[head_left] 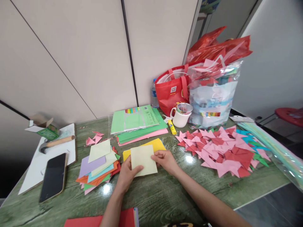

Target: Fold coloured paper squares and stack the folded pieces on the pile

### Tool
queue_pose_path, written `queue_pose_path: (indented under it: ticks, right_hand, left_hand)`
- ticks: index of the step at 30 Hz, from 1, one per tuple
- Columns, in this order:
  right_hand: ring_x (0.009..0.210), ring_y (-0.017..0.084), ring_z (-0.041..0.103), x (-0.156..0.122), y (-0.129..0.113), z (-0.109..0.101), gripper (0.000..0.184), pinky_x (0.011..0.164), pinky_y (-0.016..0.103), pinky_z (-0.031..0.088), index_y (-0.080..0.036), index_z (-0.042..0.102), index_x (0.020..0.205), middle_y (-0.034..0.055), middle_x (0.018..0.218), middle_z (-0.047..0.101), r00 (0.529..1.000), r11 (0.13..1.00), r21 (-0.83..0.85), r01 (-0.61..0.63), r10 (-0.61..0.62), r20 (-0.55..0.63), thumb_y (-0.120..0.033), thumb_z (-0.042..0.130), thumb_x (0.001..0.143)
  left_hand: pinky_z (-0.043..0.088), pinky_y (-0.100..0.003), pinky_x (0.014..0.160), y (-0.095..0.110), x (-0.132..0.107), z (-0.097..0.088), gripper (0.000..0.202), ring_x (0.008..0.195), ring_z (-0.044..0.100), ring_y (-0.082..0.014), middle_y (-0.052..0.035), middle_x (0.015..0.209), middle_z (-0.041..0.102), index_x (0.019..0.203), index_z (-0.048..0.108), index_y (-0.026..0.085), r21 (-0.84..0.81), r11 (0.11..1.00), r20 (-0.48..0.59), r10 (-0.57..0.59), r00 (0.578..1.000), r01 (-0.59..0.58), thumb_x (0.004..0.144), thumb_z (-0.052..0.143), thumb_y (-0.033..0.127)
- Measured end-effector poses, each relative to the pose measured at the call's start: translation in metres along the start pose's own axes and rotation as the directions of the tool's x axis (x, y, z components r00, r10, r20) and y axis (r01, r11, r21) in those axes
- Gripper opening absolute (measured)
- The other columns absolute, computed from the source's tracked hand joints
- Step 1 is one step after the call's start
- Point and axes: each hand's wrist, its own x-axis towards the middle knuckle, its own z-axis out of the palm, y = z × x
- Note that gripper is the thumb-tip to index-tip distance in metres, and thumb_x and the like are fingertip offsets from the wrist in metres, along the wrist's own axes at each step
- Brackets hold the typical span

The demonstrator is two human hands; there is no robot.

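Between my two hands is a pale cream square of paper (144, 159), lifted a little over the table. My left hand (127, 175) grips its left edge, thumb lying on top. At the right edge, my right hand (165, 160) pinches the paper between thumb and curled fingers. Yellow paper (152, 143) shows behind the square, partly hidden by it. Left of my hands lies a loose pile of coloured paper squares (93, 165) in lilac, cream, blue, orange and green. Several folded pink and red paper pieces (220, 151) are heaped on the right.
Green paper packs (134, 121) lie at the back, near a glue stick (172, 126) and white mug (181, 116). A red bag (169, 91) and a filled clear bag (211, 101) stand behind. At left are a phone (54, 176) and hammer (58, 142); red paper (82, 221) lies in front.
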Motion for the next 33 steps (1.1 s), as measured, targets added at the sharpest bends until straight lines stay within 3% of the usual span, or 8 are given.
queue_pose_path:
  ticks: [12, 19, 33]
  right_hand:
    - [0.05, 0.014, 0.058, -0.0015, -0.002, 0.0004, 0.036, 0.048, 0.025, 0.047, -0.014, 0.06, 0.063, -0.0009, 0.056, 0.063, 0.999, 1.0, -0.022, -0.02, 0.021, 0.034, -0.046, 0.071, 0.051]
    - [0.053, 0.015, 0.059, -0.0017, -0.0022, 0.0008, 0.035, 0.049, 0.026, 0.047, -0.015, 0.06, 0.063, -0.0001, 0.059, 0.064, 0.999, 0.999, -0.029, -0.045, 0.045, 0.027, -0.044, 0.072, 0.049]
    - [0.05, 0.013, 0.057, -0.0022, -0.0036, 0.0012, 0.033, 0.045, 0.023, 0.045, -0.014, 0.061, 0.063, -0.0005, 0.058, 0.064, 0.999, 0.999, -0.009, -0.035, 0.035, 0.023, -0.041, 0.073, 0.049]
  left_hand:
    - [0.049, -0.032, 0.072, 0.0007, -0.0019, -0.0004, 0.046, 0.084, 0.062, -0.0218, -0.0092, 0.1, 0.066, 0.11, 0.054, 0.015, -0.197, 0.978, 0.013, -0.069, 0.998, 0.07, 0.066, 0.065, 0.025]
    - [0.05, -0.033, 0.066, -0.0033, -0.0001, -0.0027, 0.036, 0.068, 0.064, -0.0208, -0.01, 0.083, 0.07, 0.096, 0.063, 0.011, -0.186, 0.977, -0.01, -0.112, 0.994, 0.109, 0.064, 0.067, 0.027]
    - [0.049, -0.028, 0.057, -0.0055, 0.0003, -0.0034, 0.031, 0.061, 0.063, -0.0185, -0.008, 0.074, 0.071, 0.087, 0.066, 0.011, -0.169, 0.977, -0.025, -0.136, 0.99, 0.13, 0.062, 0.069, 0.029]
